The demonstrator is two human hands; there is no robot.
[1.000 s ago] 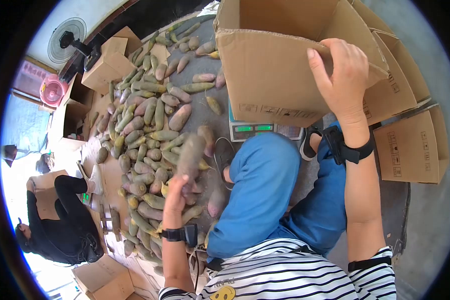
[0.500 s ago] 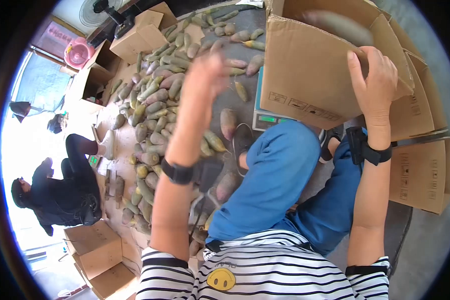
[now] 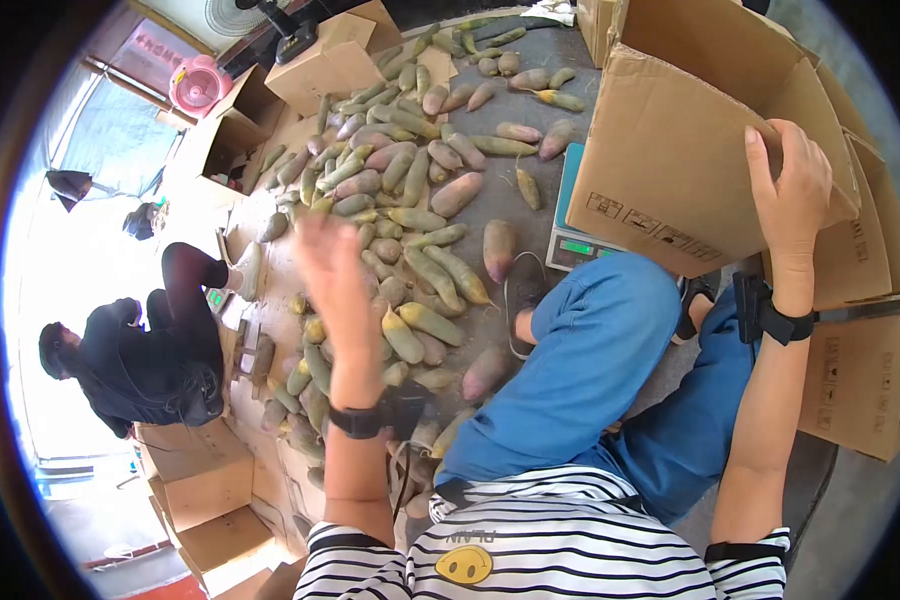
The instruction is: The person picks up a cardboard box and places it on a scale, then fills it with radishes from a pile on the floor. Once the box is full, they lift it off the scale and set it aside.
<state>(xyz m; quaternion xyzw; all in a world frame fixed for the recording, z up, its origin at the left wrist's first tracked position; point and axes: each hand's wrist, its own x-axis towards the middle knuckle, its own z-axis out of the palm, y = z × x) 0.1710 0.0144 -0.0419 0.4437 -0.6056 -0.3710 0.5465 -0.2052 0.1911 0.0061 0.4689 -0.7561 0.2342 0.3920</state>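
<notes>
My right hand [image 3: 792,180] grips the top edge of an open cardboard box [image 3: 660,150], thumb outside and fingers over the rim. The box stands tilted on a scale [image 3: 570,247] with a green display. My left hand [image 3: 328,250], blurred by motion, hangs over the left part of a large heap of green and purplish radishes [image 3: 385,185], its fingers apart and nothing in it. Single radishes, such as a purplish one [image 3: 499,250], lie between the heap and my shoe. The bottom of the box is hidden.
At the left, a person in dark clothes [image 3: 150,360] sits beside another scale [image 3: 215,298]. Cardboard boxes stand at the lower left [image 3: 195,480], at the back [image 3: 335,65] and at the right [image 3: 855,370]. A pink fan [image 3: 198,87] and a grey fan [image 3: 290,35] are at the back left.
A second ago my left hand held a radish; half a second ago a blurred radish was at the box opening. Now that hand has swung back left, empty. My right hand stays on the box.
</notes>
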